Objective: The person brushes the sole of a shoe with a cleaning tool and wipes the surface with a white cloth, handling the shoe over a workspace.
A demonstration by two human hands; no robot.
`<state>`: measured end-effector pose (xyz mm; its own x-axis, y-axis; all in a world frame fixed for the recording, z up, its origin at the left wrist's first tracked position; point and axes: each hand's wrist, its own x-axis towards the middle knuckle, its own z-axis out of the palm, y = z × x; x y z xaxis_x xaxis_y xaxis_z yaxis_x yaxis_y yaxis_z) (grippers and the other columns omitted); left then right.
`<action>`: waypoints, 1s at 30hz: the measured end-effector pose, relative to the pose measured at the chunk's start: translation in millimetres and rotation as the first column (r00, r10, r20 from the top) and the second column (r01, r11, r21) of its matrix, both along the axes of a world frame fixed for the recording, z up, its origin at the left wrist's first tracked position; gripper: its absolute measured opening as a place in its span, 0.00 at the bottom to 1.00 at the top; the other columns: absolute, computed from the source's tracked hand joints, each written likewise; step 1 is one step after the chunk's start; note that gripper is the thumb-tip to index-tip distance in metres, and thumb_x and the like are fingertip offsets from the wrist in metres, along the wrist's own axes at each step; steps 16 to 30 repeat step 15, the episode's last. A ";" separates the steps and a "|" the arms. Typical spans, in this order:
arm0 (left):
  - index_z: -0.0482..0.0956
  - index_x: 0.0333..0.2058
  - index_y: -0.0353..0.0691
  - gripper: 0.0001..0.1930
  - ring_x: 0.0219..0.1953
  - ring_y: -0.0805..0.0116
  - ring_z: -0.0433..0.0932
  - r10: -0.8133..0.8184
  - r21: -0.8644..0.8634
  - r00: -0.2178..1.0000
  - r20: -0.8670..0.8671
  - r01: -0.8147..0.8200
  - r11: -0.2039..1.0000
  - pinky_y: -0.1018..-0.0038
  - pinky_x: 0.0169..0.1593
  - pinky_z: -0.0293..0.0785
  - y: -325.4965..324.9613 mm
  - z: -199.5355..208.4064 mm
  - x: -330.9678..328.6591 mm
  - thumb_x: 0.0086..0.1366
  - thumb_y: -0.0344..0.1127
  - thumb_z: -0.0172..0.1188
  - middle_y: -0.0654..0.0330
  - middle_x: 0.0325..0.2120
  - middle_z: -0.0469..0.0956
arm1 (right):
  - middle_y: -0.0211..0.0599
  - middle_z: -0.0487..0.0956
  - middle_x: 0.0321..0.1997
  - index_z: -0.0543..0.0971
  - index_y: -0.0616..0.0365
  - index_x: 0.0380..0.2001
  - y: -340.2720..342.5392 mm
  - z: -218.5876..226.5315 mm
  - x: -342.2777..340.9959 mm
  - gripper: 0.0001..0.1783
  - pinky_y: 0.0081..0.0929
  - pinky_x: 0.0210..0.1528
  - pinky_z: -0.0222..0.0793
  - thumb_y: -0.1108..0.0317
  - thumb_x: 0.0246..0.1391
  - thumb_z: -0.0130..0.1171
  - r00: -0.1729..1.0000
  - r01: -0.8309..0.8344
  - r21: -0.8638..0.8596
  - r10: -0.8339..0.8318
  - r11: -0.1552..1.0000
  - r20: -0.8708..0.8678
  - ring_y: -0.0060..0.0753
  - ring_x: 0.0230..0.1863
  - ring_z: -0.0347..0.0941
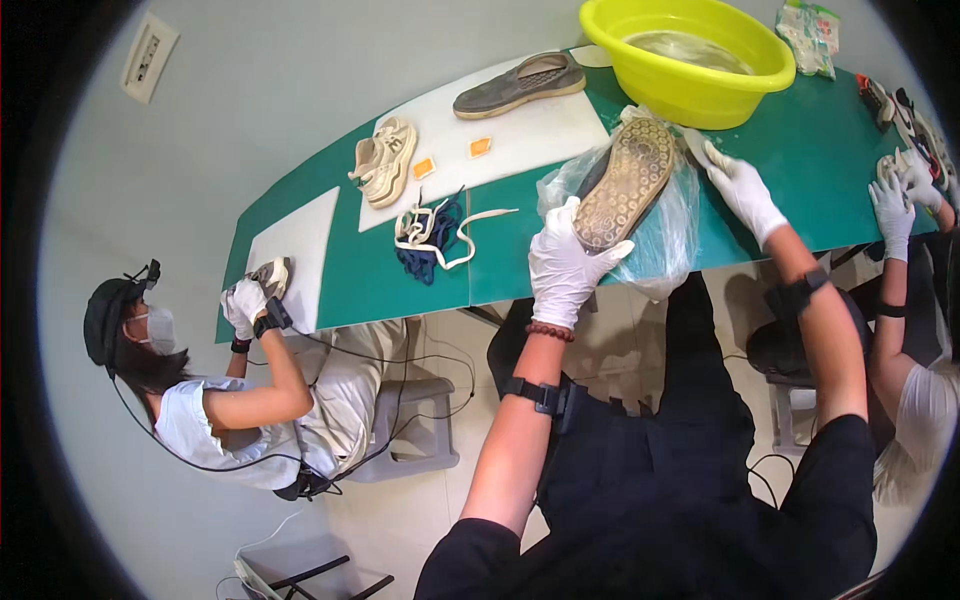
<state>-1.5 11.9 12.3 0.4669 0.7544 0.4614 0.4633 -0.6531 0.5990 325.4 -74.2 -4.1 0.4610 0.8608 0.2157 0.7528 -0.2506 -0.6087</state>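
Observation:
My left hand [572, 258], in a white glove, is closed round the near end of a shoe [628, 182]. The shoe is turned with its worn, yellowish sole up, showing a pattern of round rings. Under and around it spreads a crumpled clear plastic bag [668, 240]. To the right of the sole, my gloved right hand [743, 192] is closed on a flat, pale grey blade-like tool [695, 148], whose exact kind I cannot make out. The tool's tip lies close to the shoe's far right edge; whether they touch is unclear.
A yellow basin [690, 95] of cloudy water stands behind. On white boards lie a grey slip-on [520, 86], a beige sneaker [385, 165] and orange-white squares [480, 148]. Tangled laces [430, 238] lie left. Co-workers sit at left [230, 410] and right [915, 380], handling shoes.

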 end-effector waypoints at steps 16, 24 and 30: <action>0.70 0.60 0.39 0.49 0.50 0.52 0.81 0.042 0.017 0.998 -0.052 -0.041 0.999 0.61 0.54 0.77 -4.4 -2.1 8.1 0.43 0.55 0.81 0.50 0.51 0.77 | 0.12 0.66 0.22 0.69 0.50 0.68 -42.8 14.2 -22.2 0.28 0.10 0.17 0.46 0.68 0.65 0.56 0.667 0.173 0.256 0.078 0.951 -0.741 0.06 0.15 0.51; 0.70 0.60 0.39 0.49 0.50 0.52 0.81 0.042 0.017 0.998 -0.052 -0.041 0.999 0.61 0.54 0.77 -4.4 -2.1 8.1 0.43 0.55 0.81 0.50 0.51 0.77 | 0.12 0.66 0.22 0.69 0.50 0.68 -42.8 14.2 -22.2 0.28 0.10 0.17 0.46 0.68 0.65 0.56 0.667 0.173 0.256 0.078 0.951 -0.741 0.06 0.15 0.51; 0.70 0.60 0.39 0.49 0.50 0.52 0.81 0.042 0.017 0.998 -0.052 -0.041 0.999 0.61 0.54 0.77 -4.4 -2.1 8.1 0.43 0.55 0.81 0.50 0.51 0.77 | 0.12 0.66 0.22 0.69 0.50 0.68 -42.8 14.2 -22.2 0.28 0.10 0.17 0.46 0.68 0.65 0.56 0.667 0.173 0.256 0.078 0.951 -0.741 0.06 0.15 0.51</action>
